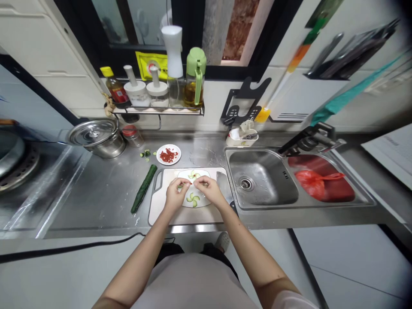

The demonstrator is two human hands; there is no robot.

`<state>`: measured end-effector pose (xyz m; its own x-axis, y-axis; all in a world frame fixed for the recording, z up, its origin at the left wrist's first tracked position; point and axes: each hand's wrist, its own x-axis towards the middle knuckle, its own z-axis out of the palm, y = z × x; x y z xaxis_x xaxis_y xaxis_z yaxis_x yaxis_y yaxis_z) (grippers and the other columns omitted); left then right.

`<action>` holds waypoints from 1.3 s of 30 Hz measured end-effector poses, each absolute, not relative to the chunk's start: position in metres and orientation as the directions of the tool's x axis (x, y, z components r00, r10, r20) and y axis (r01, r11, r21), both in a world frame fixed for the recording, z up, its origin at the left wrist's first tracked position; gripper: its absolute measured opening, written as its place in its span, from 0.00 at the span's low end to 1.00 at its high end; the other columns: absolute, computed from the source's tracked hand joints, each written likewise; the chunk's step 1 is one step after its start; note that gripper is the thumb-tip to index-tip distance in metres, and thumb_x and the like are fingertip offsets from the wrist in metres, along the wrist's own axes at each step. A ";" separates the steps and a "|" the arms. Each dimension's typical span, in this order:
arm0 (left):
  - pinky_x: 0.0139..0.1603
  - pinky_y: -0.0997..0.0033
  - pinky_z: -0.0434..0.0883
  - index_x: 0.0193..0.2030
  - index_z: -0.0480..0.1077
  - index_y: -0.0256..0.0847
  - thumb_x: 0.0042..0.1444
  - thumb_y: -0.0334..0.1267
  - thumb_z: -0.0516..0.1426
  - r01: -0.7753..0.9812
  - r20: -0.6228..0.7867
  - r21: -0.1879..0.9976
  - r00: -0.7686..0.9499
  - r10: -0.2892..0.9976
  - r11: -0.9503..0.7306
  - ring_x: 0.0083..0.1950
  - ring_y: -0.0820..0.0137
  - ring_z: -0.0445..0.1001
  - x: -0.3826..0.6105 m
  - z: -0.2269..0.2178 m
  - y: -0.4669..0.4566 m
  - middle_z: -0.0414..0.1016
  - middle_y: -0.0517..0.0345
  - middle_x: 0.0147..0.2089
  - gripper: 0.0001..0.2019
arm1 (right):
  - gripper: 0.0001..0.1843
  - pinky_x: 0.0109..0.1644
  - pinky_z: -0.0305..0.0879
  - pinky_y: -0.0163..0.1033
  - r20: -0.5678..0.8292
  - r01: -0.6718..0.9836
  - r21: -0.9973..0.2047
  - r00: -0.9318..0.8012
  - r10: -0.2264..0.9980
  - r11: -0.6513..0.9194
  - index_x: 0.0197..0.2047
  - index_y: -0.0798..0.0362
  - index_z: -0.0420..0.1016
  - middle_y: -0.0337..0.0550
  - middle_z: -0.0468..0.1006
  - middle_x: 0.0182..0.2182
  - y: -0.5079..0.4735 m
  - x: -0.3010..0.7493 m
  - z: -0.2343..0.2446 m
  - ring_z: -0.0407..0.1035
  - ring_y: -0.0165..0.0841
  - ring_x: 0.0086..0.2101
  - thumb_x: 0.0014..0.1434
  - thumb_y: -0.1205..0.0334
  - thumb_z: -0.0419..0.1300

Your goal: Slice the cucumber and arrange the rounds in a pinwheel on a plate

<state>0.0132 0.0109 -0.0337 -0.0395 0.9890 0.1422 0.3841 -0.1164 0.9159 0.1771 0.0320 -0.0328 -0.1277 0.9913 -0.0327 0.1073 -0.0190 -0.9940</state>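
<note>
My left hand (175,194) is closed in a pinch over a white plate (206,201), with a small red piece (191,183) at its fingertips. Close beside it, my right hand (208,189) is pinched too; anything in its fingers is too small to make out. Cucumber slices (193,199) form a pinwheel on the near part of the plate, and more slices (193,174) lie at its far side. Under the plate is a cutting board (161,209). A knife (222,180) lies along the board's right side, partly hidden by my right arm.
A whole cucumber (143,189) lies left of the board. Behind it are cucumber scraps (147,153) and a small dish (168,162) of red pieces. A sink (264,178) is at right, a lidded pot (103,139) at back left. Bottles stand on a wall rack (161,110).
</note>
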 end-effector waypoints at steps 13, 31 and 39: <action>0.47 0.67 0.68 0.39 0.74 0.42 0.58 0.40 0.56 0.426 0.120 0.900 -0.026 0.992 -0.098 0.42 0.68 0.72 0.015 -0.045 0.003 0.77 0.56 0.40 0.07 | 0.05 0.52 0.59 0.45 0.244 0.448 -0.827 -0.261 0.934 0.341 0.32 0.49 0.77 0.43 0.74 0.38 0.026 0.186 -0.042 0.66 0.37 0.45 0.58 0.59 0.61; 0.47 0.62 0.58 0.40 0.73 0.46 0.60 0.39 0.55 0.831 -0.203 0.550 0.038 0.978 0.082 0.47 0.61 0.71 0.023 -0.078 -0.010 0.79 0.57 0.40 0.06 | 0.09 0.51 0.51 0.43 0.009 0.809 -0.480 -0.384 0.923 0.341 0.36 0.50 0.79 0.45 0.71 0.40 0.001 0.185 -0.095 0.57 0.39 0.46 0.62 0.60 0.58; 0.46 0.62 0.57 0.38 0.73 0.45 0.59 0.39 0.56 0.858 -0.231 0.507 0.037 0.972 0.088 0.47 0.60 0.70 0.029 -0.080 -0.007 0.78 0.55 0.39 0.05 | 0.10 0.50 0.51 0.44 0.012 0.819 -0.438 -0.407 0.913 0.371 0.35 0.50 0.79 0.46 0.71 0.41 0.002 0.184 -0.099 0.57 0.40 0.46 0.63 0.59 0.57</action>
<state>0.0292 -0.0073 -0.0803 0.0370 0.9722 -0.2310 0.8577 0.0877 0.5066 0.1844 0.0019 -0.0994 -0.4071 0.9133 0.0116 0.8189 0.3705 -0.4382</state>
